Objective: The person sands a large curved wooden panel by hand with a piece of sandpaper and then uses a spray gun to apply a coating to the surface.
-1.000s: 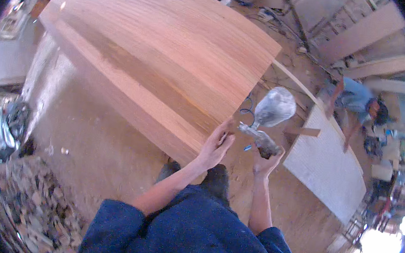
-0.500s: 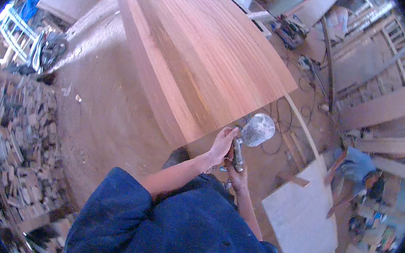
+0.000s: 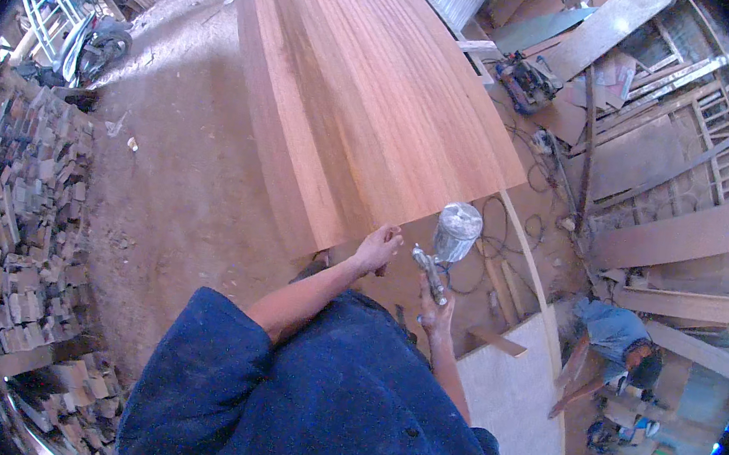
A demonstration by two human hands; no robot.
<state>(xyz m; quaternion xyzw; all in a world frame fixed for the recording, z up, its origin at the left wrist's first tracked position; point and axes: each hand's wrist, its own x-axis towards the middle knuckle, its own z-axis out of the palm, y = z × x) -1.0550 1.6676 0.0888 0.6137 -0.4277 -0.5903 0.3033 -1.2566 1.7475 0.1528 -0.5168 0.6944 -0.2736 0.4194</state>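
In my right hand (image 3: 435, 312) is a metal spray gun (image 3: 429, 274), gripped with the fingers wrapped round its handle. A silvery cup (image 3: 458, 230) sits on the gun, just off the near edge of a large wooden panel (image 3: 375, 114). My left hand (image 3: 380, 248) is to the left of the gun, at that same edge, apart from the gun. Its fingers are curled together, and what they hold, if anything, is hidden. Reddish-brown striped grain runs along the panel, which stretches away from me.
Stacked wood offcuts (image 3: 37, 213) line the left side. At right, a co-worker in a blue shirt (image 3: 613, 337) bends over a pale board (image 3: 510, 399). Hoses (image 3: 493, 218) lie on the floor beyond the cup, and a machine (image 3: 526, 83) stands farther back. Long planks (image 3: 680, 232) lie at right.
My left hand has come off the spray gun and moved left. My right hand still holds the gun, with its cup shifted slightly left. The view has turned a little.
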